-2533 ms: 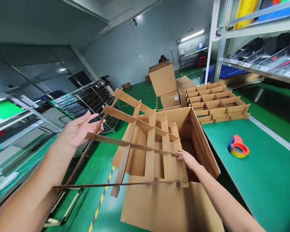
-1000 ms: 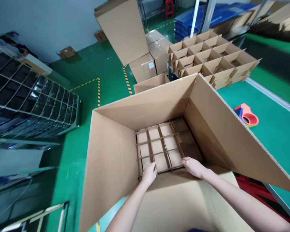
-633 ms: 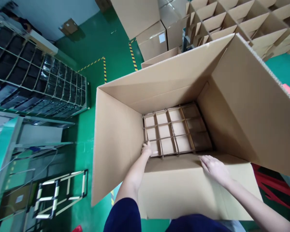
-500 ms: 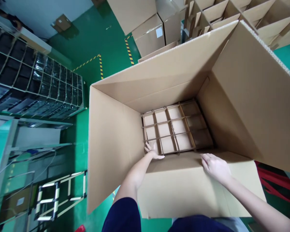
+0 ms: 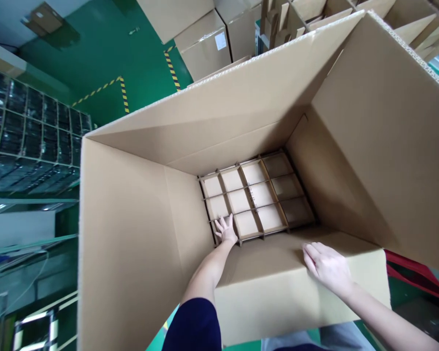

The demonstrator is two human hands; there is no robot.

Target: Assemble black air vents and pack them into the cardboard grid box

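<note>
The left hand [image 5: 226, 230] is spread wide, with its fingers apart, at the lower left corner of the cardboard divider [image 5: 273, 191]. It seems to touch the strips there, and I see nothing held in it. The right hand [image 5: 327, 267] has bent fingers over the fold of the near flap [image 5: 263, 302], right of centre; whether it really grips the cardboard, I cannot tell. The divider lies low inside the big box [image 5: 131, 209], in the middle of the frame.

For doing this step well, I would press near the crossings of the strips (they are thin and could bend) and keep the pressure even at each corner. The other hand could steady the box, so that its wall does not lean.

Under the divider is a pale cardboard surface, with some dark marks too small to read. Around the box is a green floor [image 5: 106, 58], with striped tape [image 5: 123, 95] at upper left. A wire cage [image 5: 32, 122] with dark packs stands at the left edge, a carton [image 5: 205, 46] with a white label at the top, and more dividers [image 5: 415, 27] at upper right.
</note>
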